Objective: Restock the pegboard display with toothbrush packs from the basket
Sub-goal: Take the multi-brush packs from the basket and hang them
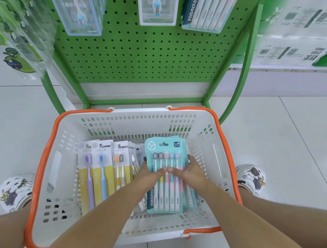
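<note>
A teal five-brush toothbrush pack [167,174] tops a stack of like packs in the right half of the white basket [128,232]. The left hand [150,176] and right hand [191,171] grip the stack from either side, thumbs meeting across the top pack's middle. Its brushes are white with pastel grips, heads toward the pegboard [133,53]. Yellow-carded single and twin packs [102,173] lie beside it on the left. The basket stands on the tiled floor [287,143].

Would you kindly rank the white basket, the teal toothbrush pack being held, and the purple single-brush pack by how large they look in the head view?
1. white basket
2. teal toothbrush pack
3. purple single-brush pack, narrower, though of similar length
</note>
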